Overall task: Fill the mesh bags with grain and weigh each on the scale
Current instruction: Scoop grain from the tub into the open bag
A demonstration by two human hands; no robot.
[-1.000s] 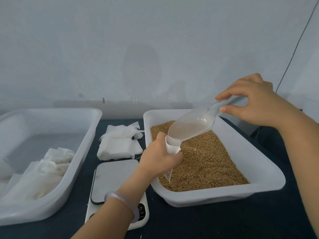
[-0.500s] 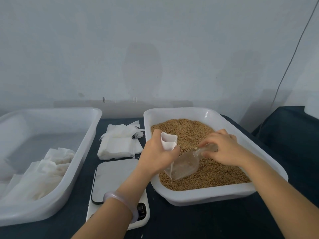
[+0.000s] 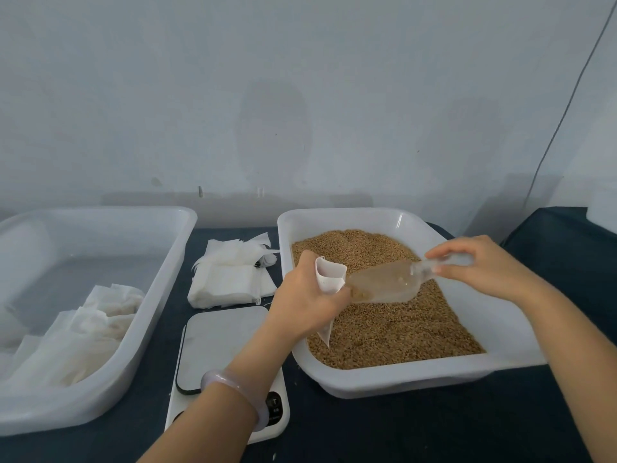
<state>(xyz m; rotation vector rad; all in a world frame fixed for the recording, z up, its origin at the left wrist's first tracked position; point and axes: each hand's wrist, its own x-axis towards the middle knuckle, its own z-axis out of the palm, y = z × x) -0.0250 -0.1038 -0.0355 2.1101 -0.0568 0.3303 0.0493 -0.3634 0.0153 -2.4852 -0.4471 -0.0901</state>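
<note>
Head view of a dark-covered table [image 3: 434,429] set against a pale wall [image 3: 300,95]. The left hand [image 3: 305,299] is curled round a white mesh bag [image 3: 329,280] and holds it upright above the near-left part of the grain [image 3: 400,329]. The bag's mouth stands open above the thumb, and its lower corner hangs below the hand, over the grain. The right hand [image 3: 484,272] pinches the handle of a clear scoop [image 3: 387,284] between thumb and fingertips. The scoop is tilted down to the left, with its lip at the bag's mouth. A little grain lies in the front end of the scoop; whether any has entered the bag cannot be told.

The grain fills a white tray [image 3: 400,375] on the right half of the table, and both hands work above it. The scale [image 3: 217,342] sits just left of the tray, with its grey platform bare and its near edge partly hidden by the left forearm, which wears a pale bracelet [image 3: 233,392]. A stack [image 3: 230,282] of flat white bags lies behind the scale, between the two containers. A translucent tub [image 3: 173,262] occupies the left side of the table. A heap [image 3: 83,329] of white bags rests in its near end, and their contents cannot be made out. A thin cable [image 3: 567,111] runs down the wall at the upper right.
</note>
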